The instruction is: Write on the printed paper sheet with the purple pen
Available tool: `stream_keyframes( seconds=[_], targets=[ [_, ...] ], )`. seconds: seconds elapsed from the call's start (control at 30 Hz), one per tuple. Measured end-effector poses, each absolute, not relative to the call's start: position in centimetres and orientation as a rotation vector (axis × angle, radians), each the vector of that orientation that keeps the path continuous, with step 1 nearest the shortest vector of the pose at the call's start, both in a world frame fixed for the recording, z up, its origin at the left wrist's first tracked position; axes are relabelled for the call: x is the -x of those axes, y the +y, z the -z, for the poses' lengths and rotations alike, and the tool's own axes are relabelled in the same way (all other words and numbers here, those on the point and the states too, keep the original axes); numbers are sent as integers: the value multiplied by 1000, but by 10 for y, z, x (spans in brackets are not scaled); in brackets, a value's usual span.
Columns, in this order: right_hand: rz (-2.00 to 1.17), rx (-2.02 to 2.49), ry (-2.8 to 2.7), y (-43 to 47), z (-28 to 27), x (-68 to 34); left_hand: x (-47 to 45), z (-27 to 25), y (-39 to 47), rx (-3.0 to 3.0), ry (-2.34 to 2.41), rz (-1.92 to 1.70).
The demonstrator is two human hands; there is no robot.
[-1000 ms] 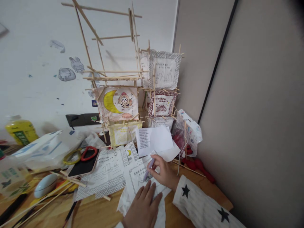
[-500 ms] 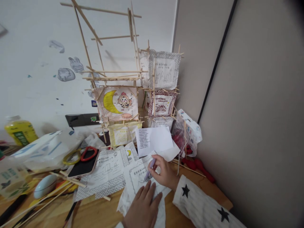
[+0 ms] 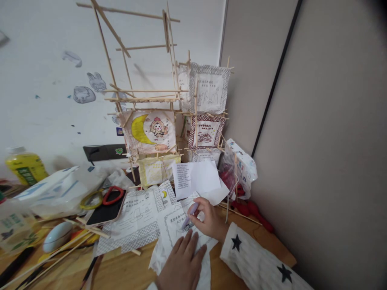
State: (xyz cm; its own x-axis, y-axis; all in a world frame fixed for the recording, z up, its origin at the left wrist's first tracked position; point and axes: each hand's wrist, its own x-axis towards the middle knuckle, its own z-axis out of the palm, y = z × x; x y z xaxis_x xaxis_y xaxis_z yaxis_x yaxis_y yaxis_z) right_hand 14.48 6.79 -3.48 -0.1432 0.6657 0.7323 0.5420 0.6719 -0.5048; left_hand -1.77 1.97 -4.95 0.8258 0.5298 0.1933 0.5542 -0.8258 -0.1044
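A purple pen (image 3: 190, 214) is pinched between the thumb and fingers of my right hand (image 3: 208, 219). Its lower end meets a thin white sheet (image 3: 169, 231) bearing a drawing and handwritten characters. My left hand (image 3: 183, 264) lies flat on the lower part of that sheet, fingers spread, just below the pen. To its left a second drawn sheet (image 3: 137, 219) shows boats and a crosshatched border. Behind the right hand stands a white page (image 3: 198, 180) with lines of handwriting. The exact tip of the pen is hard to make out.
A stick frame (image 3: 146, 100) with drawn panels rises at the back. Scissors (image 3: 113, 195) rest on a phone (image 3: 105, 213) at left, near a pale blue egg-shaped object (image 3: 57, 237) and loose sticks. A yellow bottle (image 3: 26, 167) and a plastic bag (image 3: 246, 165) stand farther out.
The pen in my right hand has tilted and shifted very slightly on the sheet. My left hand stays in place.
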Motion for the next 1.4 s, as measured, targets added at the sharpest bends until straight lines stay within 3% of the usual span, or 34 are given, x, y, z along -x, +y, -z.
stream_keyframes(
  seconds=[0.3, 0.83, 1.4],
  targets=[
    [-233, 918, -1817, 65, 27, -142, 16, 45, 19, 2822, -866, 146],
    [-71, 996, -1797, 67, 30, -144, 16, 41, 18, 2838, -859, 155],
    [-202, 973, -1811, 67, 35, -145, 17, 49, 19, 2869, -872, 229]
  ],
)
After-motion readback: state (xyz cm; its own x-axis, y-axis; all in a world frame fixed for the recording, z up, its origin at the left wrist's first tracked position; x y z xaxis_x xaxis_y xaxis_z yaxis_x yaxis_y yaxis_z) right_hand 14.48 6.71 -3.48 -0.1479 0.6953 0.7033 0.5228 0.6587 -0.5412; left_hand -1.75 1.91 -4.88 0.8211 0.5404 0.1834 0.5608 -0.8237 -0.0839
